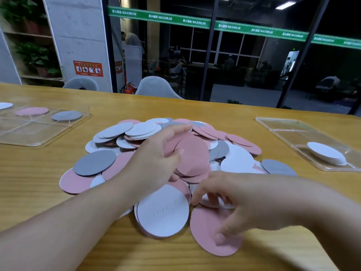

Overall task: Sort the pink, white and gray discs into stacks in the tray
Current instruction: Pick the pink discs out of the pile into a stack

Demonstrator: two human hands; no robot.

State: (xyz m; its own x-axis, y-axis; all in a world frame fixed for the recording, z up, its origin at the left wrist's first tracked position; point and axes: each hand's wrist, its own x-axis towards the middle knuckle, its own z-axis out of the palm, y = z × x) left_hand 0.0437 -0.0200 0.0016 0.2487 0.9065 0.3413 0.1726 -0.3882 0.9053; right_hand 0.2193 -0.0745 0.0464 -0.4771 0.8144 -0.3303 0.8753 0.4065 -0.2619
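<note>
A loose pile of pink, white and gray discs (136, 132) covers the middle of the wooden table. My left hand (156, 159) grips a bunch of pink discs (192, 155) above the pile, thumb on top. My right hand (230, 200) lies on a pink disc (207, 227) at the pile's near edge, thumb pressing its surface and fingertips at its far rim. A large white disc (163, 211) lies between my two arms. The left clear tray (35, 133) holds a white disc (4, 105), a pink disc (32, 111) and a gray disc (66, 115).
A second clear tray (283, 128) at the right holds a stack of white discs (327, 153). Gray chairs (156, 88) stand behind the table's far edge, before a glass wall. Bare tabletop (39, 173) lies between the pile and the left tray.
</note>
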